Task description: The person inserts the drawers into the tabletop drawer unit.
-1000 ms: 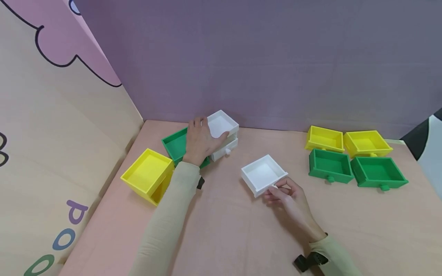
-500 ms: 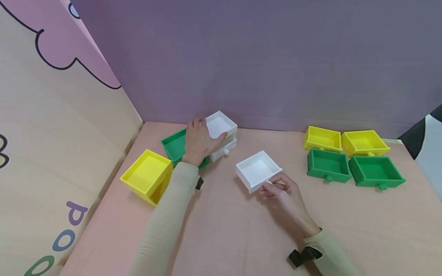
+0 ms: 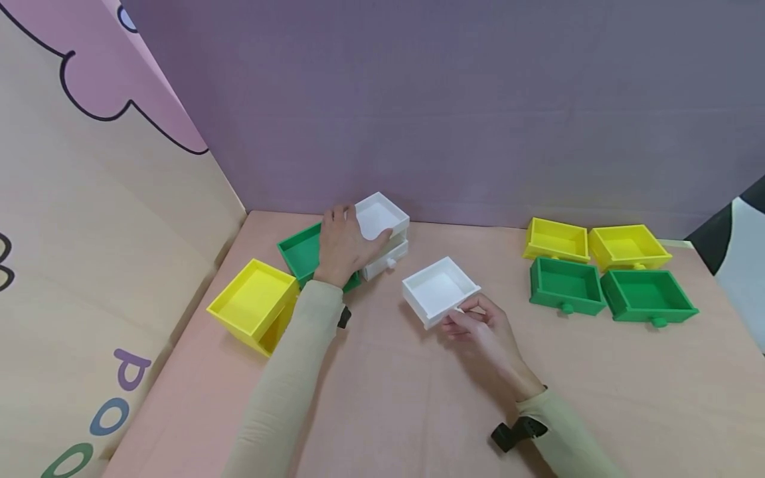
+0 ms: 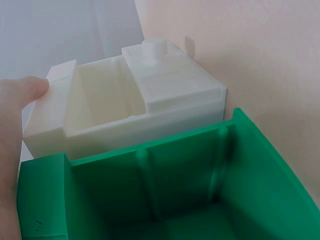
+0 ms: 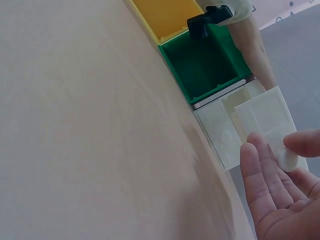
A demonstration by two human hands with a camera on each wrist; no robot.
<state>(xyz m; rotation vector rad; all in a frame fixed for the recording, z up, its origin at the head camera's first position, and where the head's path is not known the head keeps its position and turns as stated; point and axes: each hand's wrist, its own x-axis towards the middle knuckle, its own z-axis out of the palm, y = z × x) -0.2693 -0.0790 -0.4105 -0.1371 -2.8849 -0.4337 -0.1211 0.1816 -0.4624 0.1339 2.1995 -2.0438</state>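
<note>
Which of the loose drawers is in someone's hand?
The white drawer, held by its knob in the right hand. The other loose ones, the yellow pair and the green pair, sit on the table untouched.

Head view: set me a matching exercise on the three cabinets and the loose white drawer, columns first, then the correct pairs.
Column one
1. loose white drawer
2. white cabinet
3. green cabinet
4. yellow cabinet

Column two
A. stands between two other cabinets
B. has its lower drawer in and its upper slot empty
C. stands at the left end of the row
D. is pinched by the right hand

Pairs: 1-D, 2-B, 3-A, 4-C
</note>
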